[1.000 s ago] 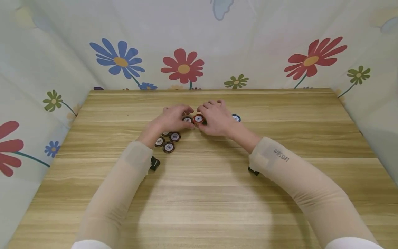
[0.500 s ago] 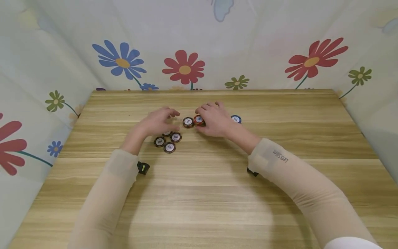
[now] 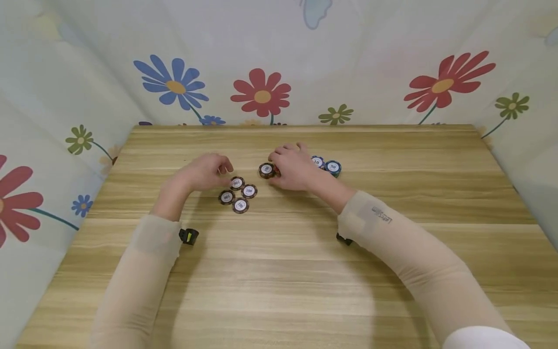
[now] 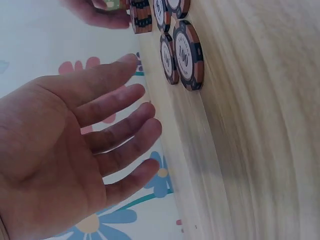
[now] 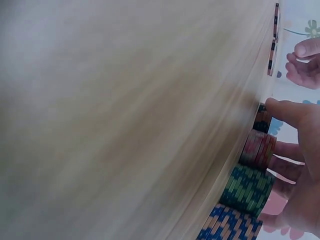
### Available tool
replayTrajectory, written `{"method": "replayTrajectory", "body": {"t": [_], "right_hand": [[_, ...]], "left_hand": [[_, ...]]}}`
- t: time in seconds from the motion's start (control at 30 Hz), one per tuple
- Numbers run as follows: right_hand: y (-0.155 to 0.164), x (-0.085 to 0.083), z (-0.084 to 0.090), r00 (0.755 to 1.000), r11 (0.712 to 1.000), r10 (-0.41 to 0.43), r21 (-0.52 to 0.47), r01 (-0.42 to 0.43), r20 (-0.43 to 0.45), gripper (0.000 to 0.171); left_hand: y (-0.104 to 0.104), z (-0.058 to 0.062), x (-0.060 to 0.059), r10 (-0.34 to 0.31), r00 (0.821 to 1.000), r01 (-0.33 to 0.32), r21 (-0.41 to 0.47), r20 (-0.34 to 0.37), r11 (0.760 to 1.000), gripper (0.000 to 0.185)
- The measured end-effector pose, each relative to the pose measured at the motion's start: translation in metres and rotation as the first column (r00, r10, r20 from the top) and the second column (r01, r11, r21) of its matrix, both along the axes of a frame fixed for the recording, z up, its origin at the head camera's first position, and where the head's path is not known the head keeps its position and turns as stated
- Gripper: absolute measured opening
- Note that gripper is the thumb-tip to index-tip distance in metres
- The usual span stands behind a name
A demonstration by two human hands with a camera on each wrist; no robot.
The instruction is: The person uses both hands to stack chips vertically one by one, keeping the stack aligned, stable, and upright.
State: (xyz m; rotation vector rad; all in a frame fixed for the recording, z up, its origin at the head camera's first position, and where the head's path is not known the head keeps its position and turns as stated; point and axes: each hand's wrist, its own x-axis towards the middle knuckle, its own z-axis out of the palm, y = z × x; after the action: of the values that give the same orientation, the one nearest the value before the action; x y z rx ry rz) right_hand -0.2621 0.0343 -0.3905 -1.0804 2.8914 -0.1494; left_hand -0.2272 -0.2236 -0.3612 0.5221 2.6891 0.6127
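My left hand (image 3: pixel 209 172) hovers just behind and left of a loose group of several black-and-brown 100 poker chips (image 3: pixel 240 205), holding nothing. In the left wrist view its fingers are spread and relaxed, apart from the flat chips (image 4: pixel 189 55). My right hand (image 3: pixel 294 167) bends around a red poker chip stack (image 3: pixel 277 169), thumb in front and fingers behind, mostly covering it. Against its left side stands a 100 chip stack (image 3: pixel 266 169). In the right wrist view, the thumb tip is right at the dark 100 stack (image 5: pixel 262 119), with the red stack beside it.
Right of my right hand stand a blue-and-white 10 chip stack (image 3: pixel 317 161) and a 50 chip stack (image 3: pixel 333 168). The right wrist view shows a green stack (image 5: pixel 247 190) and a blue stack (image 5: pixel 231 224). A flower-printed curtain (image 3: pixel 357 63) lines the wooden table's (image 3: pixel 270 281) back edge.
My left hand has let go of the 100 chip stack and drawn left, behind the loose chips. My right hand has shifted slightly left, uncovering the 10 chip stack.
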Motion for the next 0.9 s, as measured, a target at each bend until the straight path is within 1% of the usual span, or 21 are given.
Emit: {"method": "replayTrajectory", "body": {"t": [0.1, 0.23, 0.33, 0.5, 0.77, 0.9], "right_hand": [[-0.005, -0.001, -0.001, 1.000, 1.000, 0.007, -0.008, -0.007, 0.019, 0.050], [-0.008, -0.002, -0.003, 0.999, 1.000, 0.004, -0.011, -0.004, 0.053, 0.045], [-0.010, -0.004, -0.004, 0.998, 1.000, -0.010, -0.010, 0.010, 0.064, 0.044], [-0.010, -0.006, -0.005, 0.997, 1.000, -0.017, -0.014, 0.018, 0.076, 0.042], [-0.009, -0.006, -0.005, 0.994, 0.999, -0.030, -0.038, 0.034, 0.106, 0.039], [-0.008, -0.006, -0.005, 0.992, 0.997, -0.031, -0.063, 0.039, 0.126, 0.037]], "left_hand": [[0.001, 0.001, 0.004, 0.007, 1.000, -0.007, -0.043, 0.000, 0.999, 0.027], [0.005, 0.002, 0.009, -0.014, 1.000, 0.013, -0.076, -0.019, 0.997, 0.023], [0.011, 0.002, 0.011, -0.050, 0.998, 0.046, -0.080, -0.045, 0.996, 0.026], [0.021, -0.002, 0.012, -0.100, 0.991, 0.092, -0.095, -0.084, 0.991, 0.030], [0.035, -0.007, 0.014, -0.128, 0.988, 0.120, -0.089, -0.087, 0.989, 0.033], [0.040, -0.010, 0.015, -0.135, 0.987, 0.126, -0.103, -0.089, 0.987, 0.034]]}}
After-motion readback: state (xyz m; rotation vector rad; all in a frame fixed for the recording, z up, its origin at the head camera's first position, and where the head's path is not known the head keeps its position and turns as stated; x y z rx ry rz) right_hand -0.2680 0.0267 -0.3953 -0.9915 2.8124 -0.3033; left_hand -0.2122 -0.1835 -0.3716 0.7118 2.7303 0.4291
